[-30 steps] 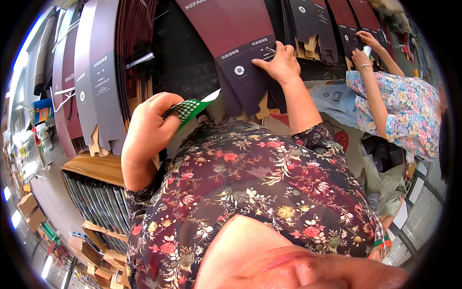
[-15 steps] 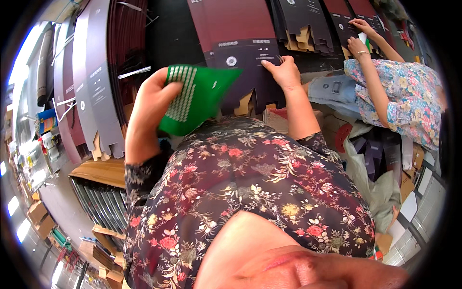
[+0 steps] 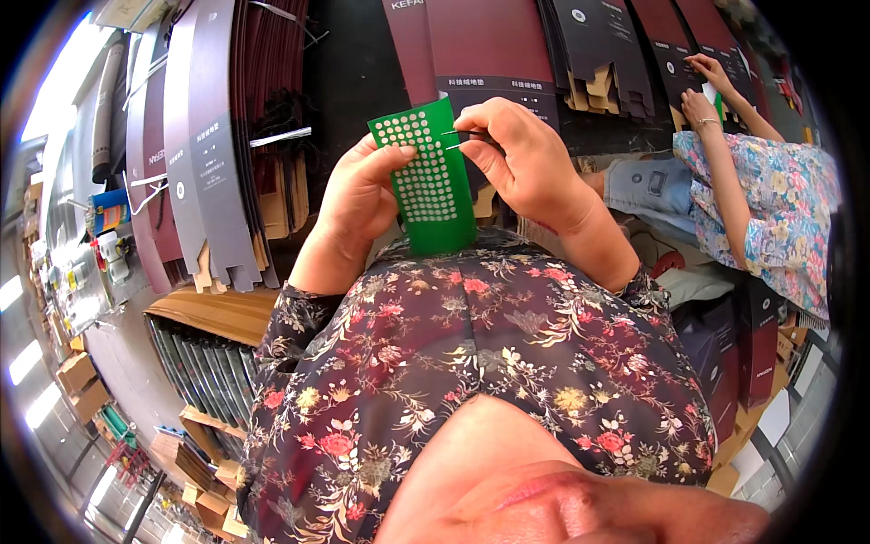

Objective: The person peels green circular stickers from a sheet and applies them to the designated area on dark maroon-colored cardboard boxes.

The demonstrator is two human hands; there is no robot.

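Green dotted sheet (image 3: 437, 181) is held upright at twelve o'clock from the middle of the view, in front of the person's flowered blouse (image 3: 480, 335). Its pale round dots are turned toward the camera, and a bare green strip is shown along its three o'clock edge. At nine o'clock of the sheet, its side is pinched by the left grip (image 3: 356, 192), which is closed on it with the thumb laid over the dots.

At three o'clock, dark tweezers (image 3: 480, 135) are pinched between the thumb and forefinger of the right grip (image 3: 535, 172); their two thin prongs are parted slightly and pointed toward nine o'clock. The tips are seen across the sheet's edge, though whether it is touched by them cannot be told from this angle.

Beyond the sheet, at one o'clock, a maroon and dark grey carton (image 3: 494, 45) is laid flat on the black bench (image 3: 344, 63). Stacked flat cartons (image 3: 208, 154) are set at nine o'clock. Well apart, between two and three o'clock, a small white and green piece (image 3: 719, 104) is held by a co-worker's hand (image 3: 702, 111).
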